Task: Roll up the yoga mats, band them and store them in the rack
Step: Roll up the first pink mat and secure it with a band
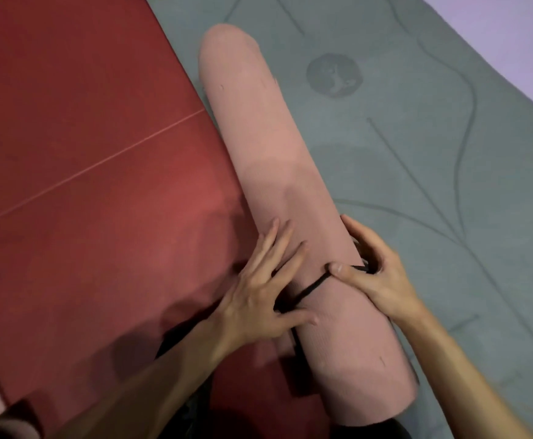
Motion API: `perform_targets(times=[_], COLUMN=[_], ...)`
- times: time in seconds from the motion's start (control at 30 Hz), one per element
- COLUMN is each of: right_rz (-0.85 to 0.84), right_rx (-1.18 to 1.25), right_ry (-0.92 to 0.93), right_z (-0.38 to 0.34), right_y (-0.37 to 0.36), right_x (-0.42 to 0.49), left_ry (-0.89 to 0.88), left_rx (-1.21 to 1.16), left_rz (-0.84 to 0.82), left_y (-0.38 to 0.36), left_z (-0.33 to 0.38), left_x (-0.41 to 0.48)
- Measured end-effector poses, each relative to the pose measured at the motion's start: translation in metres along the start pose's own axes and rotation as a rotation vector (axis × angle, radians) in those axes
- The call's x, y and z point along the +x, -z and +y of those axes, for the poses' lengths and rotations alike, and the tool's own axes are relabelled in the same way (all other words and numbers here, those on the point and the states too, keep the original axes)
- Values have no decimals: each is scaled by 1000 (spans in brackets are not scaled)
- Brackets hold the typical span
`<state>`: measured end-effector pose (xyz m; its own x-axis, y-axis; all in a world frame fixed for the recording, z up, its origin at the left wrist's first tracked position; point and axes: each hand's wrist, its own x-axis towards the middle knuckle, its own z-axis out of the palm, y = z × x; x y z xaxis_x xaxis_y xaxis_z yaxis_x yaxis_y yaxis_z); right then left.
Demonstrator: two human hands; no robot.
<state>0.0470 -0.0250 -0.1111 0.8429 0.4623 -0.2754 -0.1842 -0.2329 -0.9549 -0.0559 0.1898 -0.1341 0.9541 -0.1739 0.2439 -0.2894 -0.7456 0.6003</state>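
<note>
The rolled pink yoga mat [277, 147] lies diagonally on the floor. Its left edge runs along the flat red mat [84, 153] and its right edge lies on a flat grey patterned mat [433, 137]. A black band [314, 285] crosses the roll near its lower end. The left hand [258, 296] presses on the roll's left flank with fingers straight and spread, and the band passes under it. The right hand [376, 274] curls round the band at the roll's right flank, with its thumb pinning the band on top. Both flat mats lie bare beside the roll's upper end. Pale lilac floor [512, 33] shows beyond the grey mat's far edge.
</note>
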Motion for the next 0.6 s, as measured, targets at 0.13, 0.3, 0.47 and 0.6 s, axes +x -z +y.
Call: perform_targets(times=[0.13,0.3,0.47,0.6], right_rz=[114,151,8,4], right_rx=[-54,-101,-240,-249], right_ry=[-31,-51,-8,-32], right_z=[-14,-22,-19,-22], right_y=[-4,9,12,18], right_x=[17,8,-6,1], left_ry=[-88,-152,-49,121], left_rx=[53,147,-2,-5], left_rz=[135,306,280,120], left_y=[-3,-11,-13,-21], left_z=[-4,14,23,19], left_x=[9,32,47,15])
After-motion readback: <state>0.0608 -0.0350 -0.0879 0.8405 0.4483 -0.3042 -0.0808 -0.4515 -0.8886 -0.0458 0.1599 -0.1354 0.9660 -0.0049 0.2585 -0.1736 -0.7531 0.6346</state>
